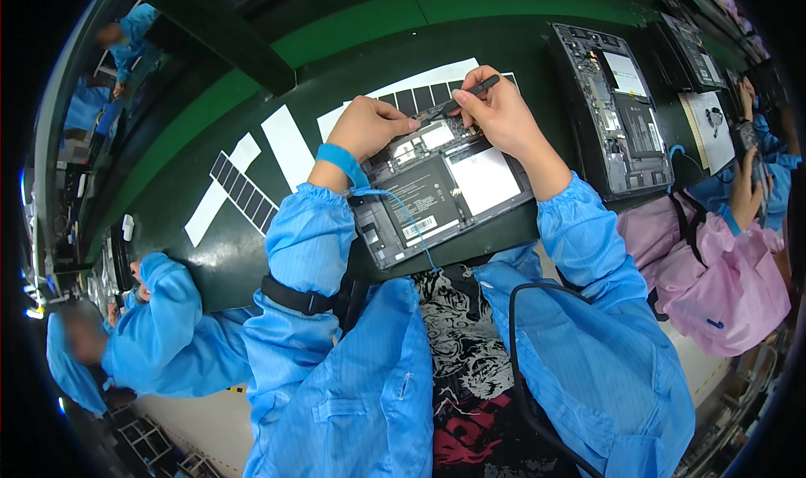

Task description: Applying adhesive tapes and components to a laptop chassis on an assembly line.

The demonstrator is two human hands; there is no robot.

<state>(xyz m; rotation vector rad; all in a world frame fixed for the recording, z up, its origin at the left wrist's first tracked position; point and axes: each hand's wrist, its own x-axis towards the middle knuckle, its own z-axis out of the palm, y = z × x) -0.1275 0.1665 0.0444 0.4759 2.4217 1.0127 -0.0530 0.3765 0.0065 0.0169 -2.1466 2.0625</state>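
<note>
An opened tablet-like device (457, 219) lies in front of me, its dark battery, silver shields and circuit board exposed. A white rectangle (487, 182) covers part of its right half. In my right hand (504, 118), a slim black hand tool (484, 84) is held like a pen, its tip over the device's far edge. My left hand (363, 130) is closed in a pinch at that same edge, left of the tool tip; anything between its fingertips is too small to make out. A blue wrist strap (339, 156) circles my left wrist, and its thin cord crosses the device.
White strips (288, 146) and a sheet of black rectangles (243, 194) lie to the left; more black pieces on a white sheet (406, 102) sit behind my hands. Stacked opened devices (611, 112) stand at right. Co-workers sit on both sides, one in a pink sleeve (714, 268).
</note>
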